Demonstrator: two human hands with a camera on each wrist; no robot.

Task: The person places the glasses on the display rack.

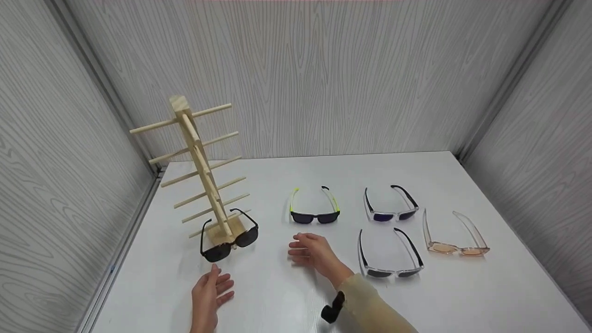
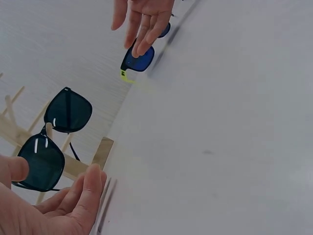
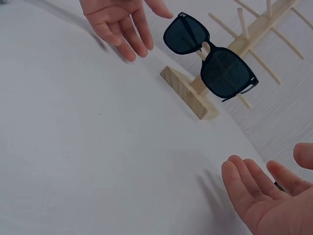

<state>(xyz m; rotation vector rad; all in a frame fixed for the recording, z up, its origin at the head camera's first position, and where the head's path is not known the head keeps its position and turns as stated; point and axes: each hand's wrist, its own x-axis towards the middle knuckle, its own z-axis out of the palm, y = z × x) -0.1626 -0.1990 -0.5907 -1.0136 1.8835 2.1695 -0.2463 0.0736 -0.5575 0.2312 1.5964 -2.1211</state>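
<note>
Black sunglasses (image 1: pixel 232 244) hang tilted on a low front peg of a wooden display rack (image 1: pixel 203 166). Just below them my left hand (image 1: pixel 210 296) has its fingers spread loosely and holds nothing. In the left wrist view the thumb overlaps the edge of one dark lens; whether it touches I cannot tell. My right hand (image 1: pixel 317 254) is above the white table, fingers loosely bent with nothing in them. Beyond it lie black and yellow sunglasses (image 1: pixel 315 217), temples unfolded. The right wrist view shows the hung pair (image 3: pixel 225 73) from the front, resting on the peg at its bridge.
To the right lie clear-framed sunglasses with purple lenses (image 1: pixel 384 217), another clear-framed pair with dark temples (image 1: pixel 393 273) and a pale orange pair (image 1: pixel 458 250), all unfolded. The rack's bare pegs (image 1: pixel 152 126) stick out sideways. Grey wood-grain panels (image 1: pixel 300 78) enclose the white table (image 1: pixel 277 296).
</note>
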